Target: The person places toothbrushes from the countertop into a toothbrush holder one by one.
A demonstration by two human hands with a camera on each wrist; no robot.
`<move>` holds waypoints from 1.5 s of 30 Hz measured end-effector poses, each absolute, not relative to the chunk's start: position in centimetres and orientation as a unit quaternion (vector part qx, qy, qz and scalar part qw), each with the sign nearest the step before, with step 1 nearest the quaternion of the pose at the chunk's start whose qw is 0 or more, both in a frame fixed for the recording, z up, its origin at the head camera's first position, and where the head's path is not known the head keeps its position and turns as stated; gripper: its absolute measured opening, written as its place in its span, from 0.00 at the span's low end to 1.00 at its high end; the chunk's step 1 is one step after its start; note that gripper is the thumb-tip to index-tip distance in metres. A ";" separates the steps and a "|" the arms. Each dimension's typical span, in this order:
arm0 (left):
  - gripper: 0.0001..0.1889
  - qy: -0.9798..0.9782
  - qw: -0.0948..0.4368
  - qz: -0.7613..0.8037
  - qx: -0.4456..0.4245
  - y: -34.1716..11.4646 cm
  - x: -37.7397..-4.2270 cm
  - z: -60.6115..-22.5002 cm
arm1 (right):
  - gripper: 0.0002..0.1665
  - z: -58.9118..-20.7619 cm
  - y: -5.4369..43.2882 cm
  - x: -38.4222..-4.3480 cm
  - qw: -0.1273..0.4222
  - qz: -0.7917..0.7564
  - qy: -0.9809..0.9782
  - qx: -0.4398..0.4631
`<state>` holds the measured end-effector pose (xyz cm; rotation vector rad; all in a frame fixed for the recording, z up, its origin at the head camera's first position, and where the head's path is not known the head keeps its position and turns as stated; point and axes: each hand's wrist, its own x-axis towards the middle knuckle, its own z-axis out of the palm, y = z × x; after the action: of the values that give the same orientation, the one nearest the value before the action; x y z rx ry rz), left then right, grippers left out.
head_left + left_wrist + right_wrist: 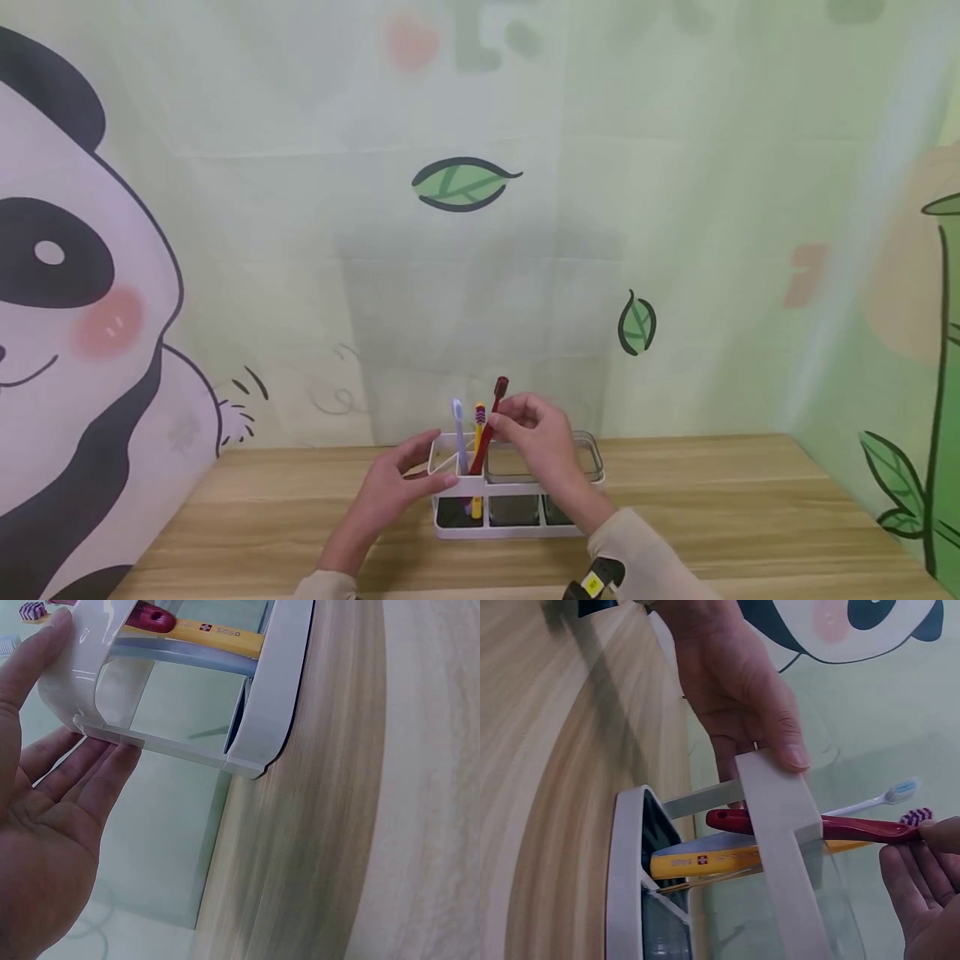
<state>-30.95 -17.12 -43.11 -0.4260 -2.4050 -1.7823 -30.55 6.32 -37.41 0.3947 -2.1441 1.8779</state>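
A white toothbrush holder (517, 532) with an upper frame and a divided base stands on the table. My left hand (390, 479) grips its upper frame at the left end, thumb on the front and fingers round the side. My right hand (543, 437) pinches a red toothbrush (483, 446) near its head. The red handle (731, 820) passes through the upper frame at a tilt, its end above the base. A yellow toothbrush (705, 862) and a pale lavender toothbrush (461, 433) stand in the same left part of the holder.
The wooden table (712, 492) runs back to a pale green cloth (465, 317) printed with leaves and a panda (82, 333). A black wrist device (596, 577) with a yellow label is by my right sleeve. Clear walls (840, 900) line the holder's upper frame.
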 end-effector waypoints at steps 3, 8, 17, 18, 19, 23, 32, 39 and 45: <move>0.38 -0.796 0.056 -0.587 -0.140 -17.1 -30.9 -43.1 | 0.11 -37.7 6.2 -30.4 0.125 0.640 -0.745 0.141; 0.38 -0.795 0.054 -0.588 -0.140 -17.1 -30.9 -43.0 | 0.08 -38.3 6.1 -30.3 0.116 0.639 -0.744 0.156; 0.39 -0.786 0.048 -0.599 -0.147 -17.1 -31.0 -43.2 | 0.08 -38.8 6.1 -30.0 0.100 0.621 -0.762 0.157; 0.39 -0.786 0.047 -0.599 -0.147 -17.1 -31.0 -43.2 | 0.08 -38.9 6.1 -30.0 0.097 0.620 -0.763 0.156; 0.39 -0.785 0.047 -0.600 -0.148 -17.1 -31.0 -43.2 | 0.08 -38.9 6.1 -30.0 0.095 0.619 -0.764 0.155; 0.38 -0.785 0.045 -0.599 -0.151 -17.1 -31.1 -43.1 | 0.08 -39.0 6.0 -30.0 0.098 0.609 -0.772 0.155; 0.38 -0.787 0.045 -0.597 -0.149 -17.1 -30.8 -42.9 | 0.07 -39.2 5.8 -30.1 0.114 0.584 -0.787 0.162; 0.38 -0.786 0.046 -0.598 -0.150 -17.2 -30.9 -42.8 | 0.07 -39.2 5.6 -30.2 0.113 0.581 -0.788 0.168; 0.38 -0.786 0.045 -0.598 -0.152 -17.3 -31.1 -42.9 | 0.07 -39.1 5.6 -30.3 0.109 0.581 -0.787 0.174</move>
<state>-31.13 -17.31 -42.91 -0.4638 -2.4015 -1.8257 -30.27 5.60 -39.09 0.5109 -2.3152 1.7090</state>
